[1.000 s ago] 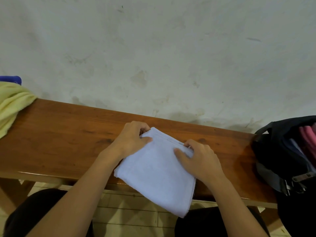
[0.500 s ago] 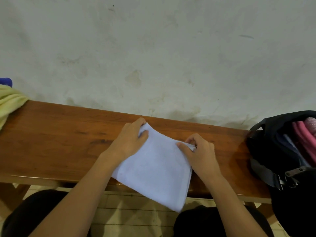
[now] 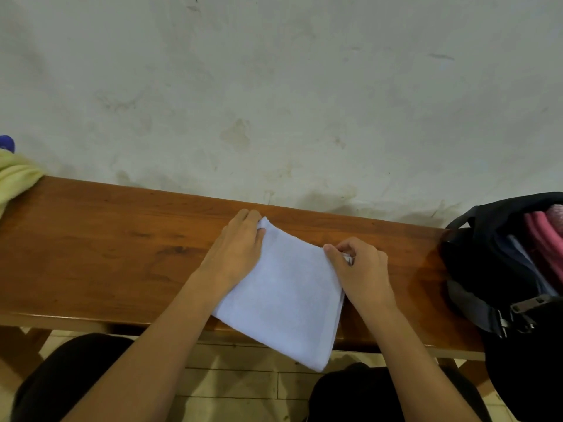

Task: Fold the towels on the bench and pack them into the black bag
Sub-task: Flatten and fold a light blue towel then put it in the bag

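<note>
Left hand (image 3: 236, 248) fingers (image 3: 248, 215) curled over the far left corner of the white towel (image 3: 283, 296), thumb on top, clamped on that corner; fingertips hidden behind the cloth edge. Right hand (image 3: 362, 271) fingers (image 3: 350, 246) bunched together, pinching the far right corner, thumb pressed on the top layer; the pinched bit mostly hidden inside the hand.

Towel folded into a tilted square on the desk (image 3: 106, 248), its near corner hanging off the front edge over the floor (image 3: 231, 382). Layer count along the right edge hard to make out.

Black bag (image 3: 487, 269) at the desk's right end, open, cut off by the frame; pink cloth (image 3: 545, 239) and something pale blue inside, only partly visible. Yellow towel (image 3: 15, 178) at the far left, mostly cut off, a blue object (image 3: 6, 143) behind it, unclear what. Dark-clothed knees at the bottom, blurred.

Versus half a second ago: hands on the same corners, right hand fingers curled tighter, towel much where it was. Versus a second ago: right hand has shifted from lying flat on the towel to pinching the corner.
</note>
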Tool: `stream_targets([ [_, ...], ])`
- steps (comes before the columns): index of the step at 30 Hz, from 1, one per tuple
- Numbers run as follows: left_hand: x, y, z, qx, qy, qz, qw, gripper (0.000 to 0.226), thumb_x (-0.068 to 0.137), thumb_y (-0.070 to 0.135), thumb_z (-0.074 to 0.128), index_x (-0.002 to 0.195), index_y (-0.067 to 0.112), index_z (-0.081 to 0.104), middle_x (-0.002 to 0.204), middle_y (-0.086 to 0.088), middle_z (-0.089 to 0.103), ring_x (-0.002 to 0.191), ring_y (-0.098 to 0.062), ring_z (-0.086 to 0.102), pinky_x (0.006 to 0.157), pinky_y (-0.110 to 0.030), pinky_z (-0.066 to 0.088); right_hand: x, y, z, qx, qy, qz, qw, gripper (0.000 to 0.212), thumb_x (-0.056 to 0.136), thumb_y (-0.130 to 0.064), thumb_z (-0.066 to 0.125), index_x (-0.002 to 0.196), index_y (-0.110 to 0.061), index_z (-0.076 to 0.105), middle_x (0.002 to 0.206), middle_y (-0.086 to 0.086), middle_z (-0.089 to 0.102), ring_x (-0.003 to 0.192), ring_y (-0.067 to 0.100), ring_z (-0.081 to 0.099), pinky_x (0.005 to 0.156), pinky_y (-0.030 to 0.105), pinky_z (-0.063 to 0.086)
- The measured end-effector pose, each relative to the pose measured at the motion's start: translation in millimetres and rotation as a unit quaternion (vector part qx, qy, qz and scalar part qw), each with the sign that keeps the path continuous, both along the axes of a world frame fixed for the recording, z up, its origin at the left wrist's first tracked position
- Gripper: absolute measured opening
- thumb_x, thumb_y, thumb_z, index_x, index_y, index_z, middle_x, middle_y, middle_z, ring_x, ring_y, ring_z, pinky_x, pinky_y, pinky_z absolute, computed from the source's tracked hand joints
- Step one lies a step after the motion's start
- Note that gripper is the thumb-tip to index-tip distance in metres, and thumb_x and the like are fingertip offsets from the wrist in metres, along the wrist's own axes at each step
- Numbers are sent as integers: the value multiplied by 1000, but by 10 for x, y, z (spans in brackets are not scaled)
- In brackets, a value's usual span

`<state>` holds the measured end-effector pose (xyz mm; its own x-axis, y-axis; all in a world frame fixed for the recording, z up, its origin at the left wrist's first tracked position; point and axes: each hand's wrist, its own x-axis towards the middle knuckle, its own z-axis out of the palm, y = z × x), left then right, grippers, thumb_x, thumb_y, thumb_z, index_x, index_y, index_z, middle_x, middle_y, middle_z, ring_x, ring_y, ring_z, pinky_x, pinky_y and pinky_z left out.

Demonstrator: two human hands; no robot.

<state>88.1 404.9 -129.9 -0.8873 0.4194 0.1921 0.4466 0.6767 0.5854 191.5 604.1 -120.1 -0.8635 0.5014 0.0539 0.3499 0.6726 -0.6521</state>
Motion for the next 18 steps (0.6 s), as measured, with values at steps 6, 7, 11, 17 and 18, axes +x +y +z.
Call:
stream_targets([
  [6,-63,-43,-53,-1,-15,24,1000,12,101,21,46,103,13,55,97,2,50,85,-11,50,69,-19,41,-39,-18,54,39,-15,-13,999,25,93,-42,65,90,-18,71,83,-6,66,73,4,59,56,16,38],
  [7,-70,-51,-58,3,-15,28,999,12,100,20,48,103,12,56,97,1,50,84,-10,50,69,-18,40,-42,-32,63,57,-20,-14,998,24,93,-42,65,87,-19,70,82,-7,65,72,5,58,56,17,38],
  [11,-14,-53,-5,30,-19,10,999,21,101,18,47,121,15,52,116,1,49,98,-11,51,84,-25,48,-11,-119,86,192,-33,11,981,16,99,-30,58,92,-21,69,95,-7,59,87,11,53,71,25,43],
  [17,161,71,192,-144,146,58,977,24,96,11,52,116,14,65,125,-2,53,110,-21,48,90,-33,39,5,-232,13,244,148,198,938,31,89,-17,57,116,-11,69,118,6,69,109,20,63,98,34,49],
  [18,240,134,245,-167,147,72,972,23,95,13,50,112,15,66,124,-1,53,111,-21,47,90,-33,36,-4,-288,19,209,147,231,939,38,92,-26,47,120,-11,68,123,5,67,115,17,61,103,30,46],
])
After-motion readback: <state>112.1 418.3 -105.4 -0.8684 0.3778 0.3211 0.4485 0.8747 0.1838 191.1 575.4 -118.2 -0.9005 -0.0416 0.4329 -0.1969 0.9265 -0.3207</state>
